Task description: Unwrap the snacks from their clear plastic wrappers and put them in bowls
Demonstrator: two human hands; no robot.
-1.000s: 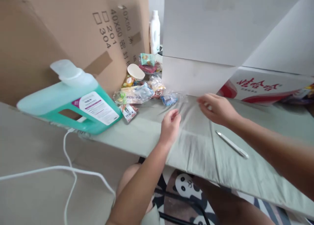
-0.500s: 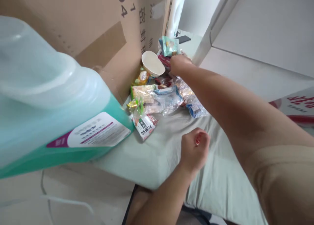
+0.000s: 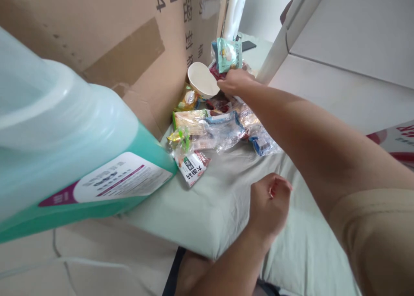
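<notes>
At the back of the pile, my right hand (image 3: 237, 81) is closed at the lower edge of a teal snack packet (image 3: 229, 55), which stands tilted up. My fingers partly hide its bottom, and a cream bowl (image 3: 203, 80) tips beside them. Nearer to me, my left hand (image 3: 270, 203) makes a fist above the pale green cloth; something reddish shows inside the curled fingers, too small to name. Between the hands lie wrapped snacks: a clear and blue wrapper (image 3: 226, 130), a blue-ended packet (image 3: 261, 144) and a white packet with black print (image 3: 191, 169).
A large jug of green liquid (image 3: 148, 158) fills the left side. Behind it rises a cardboard box (image 3: 129, 37). A dark phone (image 3: 248, 45) lies at the back, and a white panel (image 3: 343, 42) stands on the right. Pale green cloth (image 3: 220, 210) covers the surface.
The teal packet has tilted up to show more of its front. My left fist has moved slightly right and nearer to me. The view has shifted a little.
</notes>
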